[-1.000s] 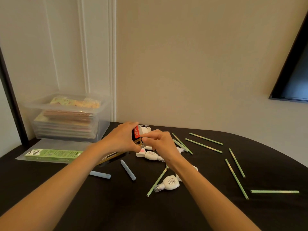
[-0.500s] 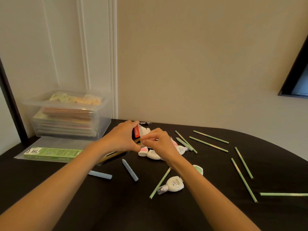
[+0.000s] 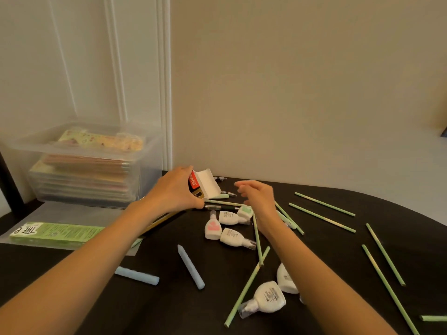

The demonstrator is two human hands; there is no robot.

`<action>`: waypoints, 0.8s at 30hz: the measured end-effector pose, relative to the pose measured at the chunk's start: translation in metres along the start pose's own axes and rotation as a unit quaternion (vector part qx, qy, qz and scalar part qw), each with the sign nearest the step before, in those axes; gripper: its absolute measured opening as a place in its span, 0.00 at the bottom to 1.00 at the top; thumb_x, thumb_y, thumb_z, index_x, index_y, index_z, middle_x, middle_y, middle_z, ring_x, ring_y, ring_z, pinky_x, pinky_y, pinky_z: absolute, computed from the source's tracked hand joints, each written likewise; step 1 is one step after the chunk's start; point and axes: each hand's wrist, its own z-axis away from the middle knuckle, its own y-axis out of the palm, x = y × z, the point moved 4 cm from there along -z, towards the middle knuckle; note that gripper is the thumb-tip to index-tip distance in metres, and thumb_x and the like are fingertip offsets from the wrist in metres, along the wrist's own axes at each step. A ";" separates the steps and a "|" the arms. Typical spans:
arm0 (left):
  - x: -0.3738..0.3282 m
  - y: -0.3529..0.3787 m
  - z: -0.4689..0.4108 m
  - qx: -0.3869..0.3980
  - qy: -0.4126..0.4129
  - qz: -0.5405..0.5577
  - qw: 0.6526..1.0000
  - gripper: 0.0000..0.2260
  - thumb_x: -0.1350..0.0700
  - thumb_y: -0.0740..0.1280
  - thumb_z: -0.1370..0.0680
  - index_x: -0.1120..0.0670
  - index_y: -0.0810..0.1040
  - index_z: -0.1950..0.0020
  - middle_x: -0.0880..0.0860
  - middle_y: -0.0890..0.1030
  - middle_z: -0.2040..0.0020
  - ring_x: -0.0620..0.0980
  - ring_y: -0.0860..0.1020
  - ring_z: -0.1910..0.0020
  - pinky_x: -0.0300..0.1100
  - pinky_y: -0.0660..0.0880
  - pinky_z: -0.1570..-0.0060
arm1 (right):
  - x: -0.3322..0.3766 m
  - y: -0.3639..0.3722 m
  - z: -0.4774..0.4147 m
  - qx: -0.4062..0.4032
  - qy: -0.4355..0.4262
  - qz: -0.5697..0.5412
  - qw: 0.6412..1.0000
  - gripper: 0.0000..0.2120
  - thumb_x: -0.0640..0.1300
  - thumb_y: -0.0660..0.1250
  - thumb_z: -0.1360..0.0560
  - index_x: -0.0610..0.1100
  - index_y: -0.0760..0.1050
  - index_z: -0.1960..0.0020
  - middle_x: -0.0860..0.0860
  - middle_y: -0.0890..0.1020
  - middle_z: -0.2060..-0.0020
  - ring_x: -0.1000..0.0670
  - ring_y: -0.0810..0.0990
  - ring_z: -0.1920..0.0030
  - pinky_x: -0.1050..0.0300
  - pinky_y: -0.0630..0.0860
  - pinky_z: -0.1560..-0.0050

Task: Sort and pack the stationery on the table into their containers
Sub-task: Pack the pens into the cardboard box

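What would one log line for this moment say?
left hand: grips box, flap open | right hand: open, holds nothing | pen: lies on table

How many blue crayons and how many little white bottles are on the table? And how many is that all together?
Blue crayons: 2
Little white bottles: 6 in plain view, maybe more hidden
Total: 8

One wide-angle head cam, pitched forward-down; left hand (image 3: 176, 189) and right hand (image 3: 258, 198) close, mid-frame; wall (image 3: 302, 93) just beyond.
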 end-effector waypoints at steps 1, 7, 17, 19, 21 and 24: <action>0.004 0.000 -0.008 -0.012 -0.012 -0.002 1.000 0.36 0.48 0.74 0.32 0.55 0.61 0.29 0.53 0.70 0.35 0.52 0.70 0.38 0.46 0.71 0.39 | -0.008 -0.001 -0.015 -0.017 0.016 0.012 1.000 0.10 0.36 0.62 0.24 0.46 0.80 0.52 0.52 0.79 0.55 0.57 0.75 0.57 0.63 0.73 0.55; 0.023 0.004 -0.054 -0.063 -0.062 0.003 0.996 0.31 0.45 0.75 0.33 0.53 0.66 0.37 0.53 0.71 0.41 0.52 0.72 0.43 0.51 0.75 0.43 | -0.044 0.012 -0.086 0.019 0.019 0.224 0.974 0.10 0.38 0.63 0.23 0.42 0.79 0.44 0.46 0.81 0.46 0.50 0.77 0.48 0.54 0.75 0.44; 0.039 0.022 -0.090 -0.053 -0.060 -0.014 0.997 0.37 0.45 0.74 0.33 0.53 0.61 0.30 0.54 0.69 0.37 0.53 0.70 0.39 0.49 0.72 0.41 | -0.076 0.053 -0.137 0.113 0.013 0.391 0.914 0.12 0.42 0.67 0.25 0.41 0.79 0.43 0.45 0.80 0.45 0.47 0.77 0.45 0.55 0.74 0.45; 0.040 0.024 -0.091 -0.049 -0.055 -0.008 0.997 0.36 0.45 0.74 0.32 0.53 0.61 0.30 0.53 0.69 0.36 0.52 0.70 0.39 0.49 0.72 0.41 | -0.077 0.051 -0.140 0.111 0.049 0.365 0.923 0.12 0.42 0.69 0.26 0.37 0.79 0.46 0.43 0.81 0.48 0.47 0.78 0.49 0.54 0.75 0.46; 0.039 0.025 -0.092 -0.045 -0.051 0.003 0.998 0.36 0.46 0.74 0.32 0.53 0.61 0.30 0.53 0.69 0.36 0.52 0.70 0.38 0.49 0.72 0.40 | -0.079 0.048 -0.140 0.118 0.088 0.330 0.933 0.14 0.44 0.69 0.26 0.35 0.78 0.45 0.42 0.81 0.48 0.48 0.76 0.51 0.55 0.74 0.48; 0.037 0.025 -0.092 -0.047 -0.050 0.006 0.998 0.36 0.46 0.74 0.32 0.53 0.60 0.29 0.53 0.69 0.35 0.53 0.69 0.37 0.50 0.72 0.40 | -0.080 0.045 -0.140 0.108 0.116 0.319 0.934 0.17 0.47 0.69 0.26 0.36 0.77 0.43 0.43 0.81 0.48 0.47 0.77 0.48 0.56 0.73 0.49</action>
